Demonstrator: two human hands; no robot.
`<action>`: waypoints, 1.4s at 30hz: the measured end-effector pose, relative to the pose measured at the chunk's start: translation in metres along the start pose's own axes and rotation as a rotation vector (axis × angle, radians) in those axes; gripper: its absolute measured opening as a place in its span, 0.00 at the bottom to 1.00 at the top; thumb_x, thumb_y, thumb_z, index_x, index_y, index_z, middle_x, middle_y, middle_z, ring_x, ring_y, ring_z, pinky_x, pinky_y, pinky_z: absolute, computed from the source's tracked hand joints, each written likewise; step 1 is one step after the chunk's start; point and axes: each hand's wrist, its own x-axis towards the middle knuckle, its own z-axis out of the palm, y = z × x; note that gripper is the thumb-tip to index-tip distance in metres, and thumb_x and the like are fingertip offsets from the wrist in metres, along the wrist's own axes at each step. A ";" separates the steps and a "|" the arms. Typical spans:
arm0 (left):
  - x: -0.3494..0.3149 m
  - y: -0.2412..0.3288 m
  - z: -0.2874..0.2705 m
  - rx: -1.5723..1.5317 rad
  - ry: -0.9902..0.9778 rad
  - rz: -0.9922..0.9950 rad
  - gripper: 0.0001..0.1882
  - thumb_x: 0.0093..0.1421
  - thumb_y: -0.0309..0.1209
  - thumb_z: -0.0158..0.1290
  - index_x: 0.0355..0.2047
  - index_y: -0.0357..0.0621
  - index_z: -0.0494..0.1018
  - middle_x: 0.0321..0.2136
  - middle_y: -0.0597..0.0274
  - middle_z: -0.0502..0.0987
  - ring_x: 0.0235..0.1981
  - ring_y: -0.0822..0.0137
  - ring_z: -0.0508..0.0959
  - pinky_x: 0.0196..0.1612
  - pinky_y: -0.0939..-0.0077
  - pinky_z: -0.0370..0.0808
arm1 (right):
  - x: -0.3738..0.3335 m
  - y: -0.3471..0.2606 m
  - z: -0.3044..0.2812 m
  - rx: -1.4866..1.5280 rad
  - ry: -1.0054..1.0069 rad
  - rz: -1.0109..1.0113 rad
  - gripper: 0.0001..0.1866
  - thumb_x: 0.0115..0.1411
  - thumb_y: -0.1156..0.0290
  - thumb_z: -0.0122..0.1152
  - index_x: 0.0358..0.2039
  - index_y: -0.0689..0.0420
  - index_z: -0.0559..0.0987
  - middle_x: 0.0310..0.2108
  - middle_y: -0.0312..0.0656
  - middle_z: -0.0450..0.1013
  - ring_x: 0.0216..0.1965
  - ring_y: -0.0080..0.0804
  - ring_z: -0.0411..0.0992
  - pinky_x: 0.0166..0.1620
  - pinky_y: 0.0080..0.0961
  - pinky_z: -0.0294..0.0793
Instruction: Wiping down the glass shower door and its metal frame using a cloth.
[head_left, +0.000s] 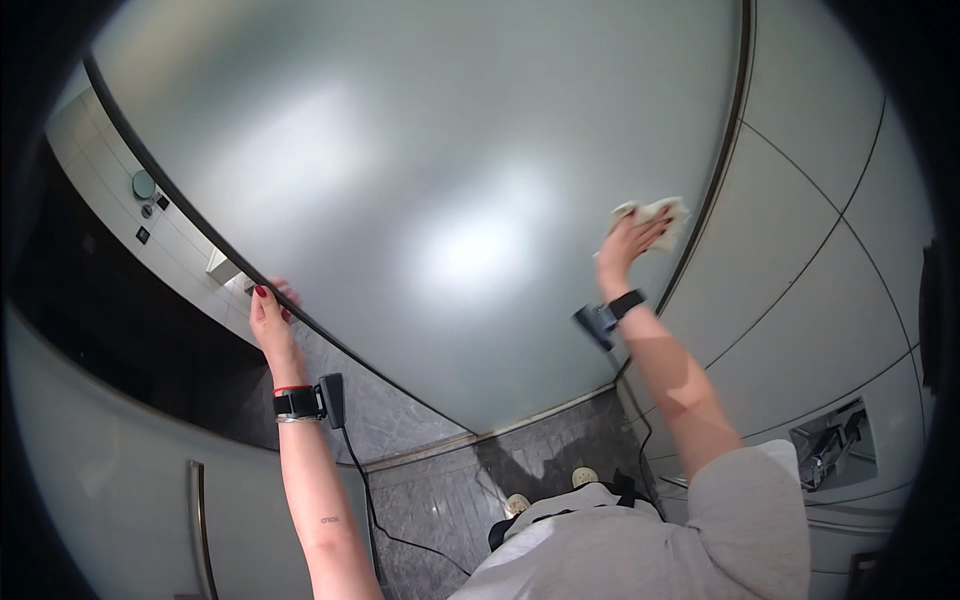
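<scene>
In front of me stands a large frosted glass door (420, 150) with a dark edge strip down its left side. My left hand (270, 318) is wrapped round that dark edge, thumb on the near side and fingers blurred through the glass behind it. Near the door's right side, my right hand (630, 243) presses a crumpled off-white cloth (676, 212) against the pane, its fingers laid over the cloth. Each wrist wears a dark strap with a small black device, and cables run down from these devices.
Light wall tiles (800, 250) rise along the right, with a recessed metal fixture (835, 445) low down. At the left are a dark panel (110, 300) and a pale panel with a metal handle (203, 530). Grey tiled floor (420, 510) lies around my feet.
</scene>
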 end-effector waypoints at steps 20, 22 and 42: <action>0.001 0.006 -0.014 0.089 -0.089 -0.070 0.19 0.66 0.46 0.43 0.38 0.41 0.72 0.30 0.65 0.76 0.32 0.73 0.76 0.37 0.79 0.71 | -0.216 -0.046 0.034 -0.686 -0.603 -1.625 0.31 0.60 0.53 0.48 0.64 0.32 0.55 0.65 0.31 0.53 0.65 0.32 0.50 0.66 0.52 0.41; 0.002 0.003 -0.011 0.035 -0.096 -0.046 0.19 0.66 0.46 0.44 0.38 0.41 0.71 0.30 0.66 0.75 0.32 0.73 0.75 0.37 0.78 0.72 | -0.164 -0.021 0.010 -1.200 -0.355 -1.740 0.30 0.61 0.50 0.47 0.64 0.28 0.54 0.65 0.32 0.52 0.65 0.37 0.50 0.66 0.50 0.41; -0.004 0.003 0.004 -0.125 -0.036 -0.054 0.21 0.65 0.48 0.44 0.40 0.42 0.72 0.30 0.69 0.74 0.30 0.78 0.73 0.34 0.85 0.69 | -0.224 -0.058 0.052 1.101 -0.519 1.639 0.33 0.63 0.38 0.28 0.55 0.51 0.60 0.58 0.43 0.58 0.55 0.40 0.61 0.58 0.51 0.58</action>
